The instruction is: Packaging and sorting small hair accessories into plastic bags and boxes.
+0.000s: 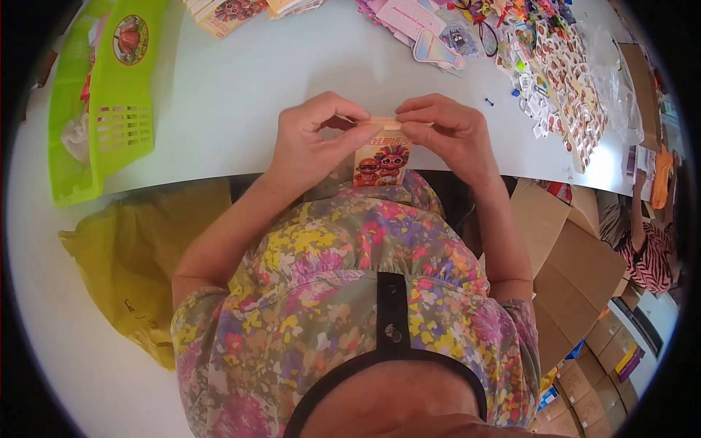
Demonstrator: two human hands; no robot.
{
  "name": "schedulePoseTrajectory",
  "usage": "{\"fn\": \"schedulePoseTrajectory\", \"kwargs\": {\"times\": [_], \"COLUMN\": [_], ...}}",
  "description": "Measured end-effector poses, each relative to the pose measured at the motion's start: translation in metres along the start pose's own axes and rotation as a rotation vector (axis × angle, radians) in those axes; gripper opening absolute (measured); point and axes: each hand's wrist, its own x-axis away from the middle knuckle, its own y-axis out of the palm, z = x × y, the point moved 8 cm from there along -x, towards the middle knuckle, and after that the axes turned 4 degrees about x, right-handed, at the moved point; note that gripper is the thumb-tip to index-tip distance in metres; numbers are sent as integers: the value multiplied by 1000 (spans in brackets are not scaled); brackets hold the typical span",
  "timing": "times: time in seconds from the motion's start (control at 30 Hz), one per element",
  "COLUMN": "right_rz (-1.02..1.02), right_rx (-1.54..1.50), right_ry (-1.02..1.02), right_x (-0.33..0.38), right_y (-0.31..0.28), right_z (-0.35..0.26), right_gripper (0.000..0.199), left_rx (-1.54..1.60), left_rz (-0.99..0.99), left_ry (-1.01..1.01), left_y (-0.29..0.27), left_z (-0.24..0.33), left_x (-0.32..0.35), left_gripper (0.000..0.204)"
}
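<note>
A small orange-and-cream paper packet (382, 162), printed with cartoon figures in sunglasses, stands upright at the near edge of the white table, in front of my body. Its top edge is pinched at both corners. My left hand (321, 133) grips the left corner between thumb and fingertips. At the right corner, the thumb and fingers of my right hand (450, 135) close on the same edge. Whether the packet is a box or a pouch, I cannot tell, and its inside is hidden. A stack of similar printed packets (225, 16) lies at the far edge.
A bright green plastic basket (135, 87) stands on the left. Pink cards (410, 18), small trinkets and sticker sheets (566, 80) are heaped at the far right. A yellow bag (139, 270) hangs low left. Cardboard boxes (573, 277) and another person (646, 255) are to the right.
</note>
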Motion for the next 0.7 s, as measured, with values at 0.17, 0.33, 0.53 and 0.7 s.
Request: {"fn": "schedulePoseTrajectory", "kwargs": {"times": [0.17,0.33,0.53,0.7], "right_rz": [-69,-104,-42,32], "right_rx": [50,64,217,358], "right_ry": [137,237,144,-163], "right_x": [-10,-19,5,32], "right_y": [-2,-4,6,22], "right_z": [0,8,-8,-19], "right_gripper": [10,9,16,26], "left_rx": [91,218,2,-28], "left_rz": [-33,-83,-133,-184], "left_ry": [-260,-294,-75,7], "left_y": [1,1,-7,6], "left_z": [-14,-23,-2,-12], "left_x": [-12,-18,4,21], "left_gripper": [13,8,13,19]}}
